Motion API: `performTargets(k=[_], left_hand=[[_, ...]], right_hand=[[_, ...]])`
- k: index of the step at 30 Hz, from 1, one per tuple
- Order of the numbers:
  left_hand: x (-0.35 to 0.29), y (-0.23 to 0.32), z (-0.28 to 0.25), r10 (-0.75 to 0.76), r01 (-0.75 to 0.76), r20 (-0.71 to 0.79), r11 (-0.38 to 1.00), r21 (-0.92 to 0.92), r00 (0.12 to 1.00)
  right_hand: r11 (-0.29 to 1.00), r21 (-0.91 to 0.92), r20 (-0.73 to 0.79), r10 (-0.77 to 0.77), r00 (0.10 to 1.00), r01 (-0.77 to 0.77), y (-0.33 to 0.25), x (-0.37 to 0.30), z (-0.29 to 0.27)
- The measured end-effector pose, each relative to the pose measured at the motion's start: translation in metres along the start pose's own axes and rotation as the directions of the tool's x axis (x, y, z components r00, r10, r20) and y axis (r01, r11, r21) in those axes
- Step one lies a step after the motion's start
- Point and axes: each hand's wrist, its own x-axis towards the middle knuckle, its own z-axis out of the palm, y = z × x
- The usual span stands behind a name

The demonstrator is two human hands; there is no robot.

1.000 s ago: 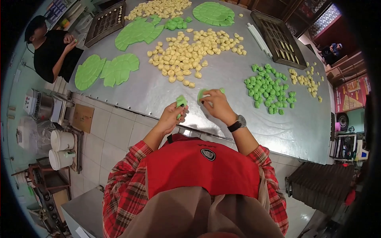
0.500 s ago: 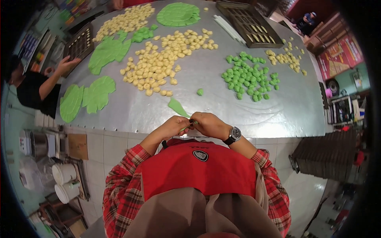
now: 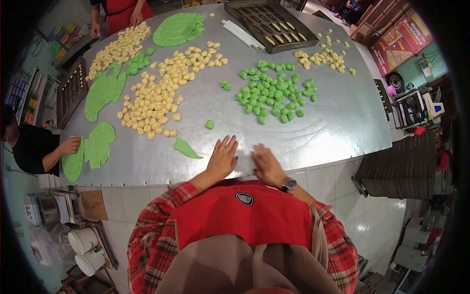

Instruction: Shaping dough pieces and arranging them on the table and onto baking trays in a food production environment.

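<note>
My left hand [image 3: 223, 160] rests palm down on the metal table near its front edge, fingers stretched out, holding nothing. To its right, my right hand [image 3: 268, 167] is slightly blurred, with fingers extended and nothing visible in them. Left of my left hand lies a tapered strip of green dough [image 3: 186, 148]. A single green dough ball [image 3: 209, 124] sits just beyond the strip. Farther off, a small green clump [image 3: 225, 85] lies beside the large group of green dough balls [image 3: 274, 93].
Yellow dough balls [image 3: 154, 103] are spread at centre left. Flattened green dough sheets [image 3: 100, 144] lie at the left, where a co-worker's hand [image 3: 70, 146] touches one. A dark moulded tray [image 3: 313, 40] and white rods [image 3: 242, 33] are at the back. Another person stands beyond the table.
My hands have parted and no longer pinch green dough. A small green clump now lies near the green balls. The view has shifted, and the co-worker at left has reached to a dough sheet.
</note>
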Motion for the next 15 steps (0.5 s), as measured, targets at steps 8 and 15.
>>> performTargets(k=[8, 15], left_hand=[[0.007, -0.014, 0.004, -0.193, 0.195, -0.035, 0.978, 0.076, 0.981], [0.03, -0.008, 0.024, -0.03, 0.029, -0.078, 1.0, -0.013, 0.997]], right_hand=[[0.998, -0.052, -0.025, -0.028, 0.999, 0.026, 0.045, 0.011, 0.013], [0.962, 0.244, -0.101, -0.103, 0.99, 0.125, 0.033, 0.057, 0.024]])
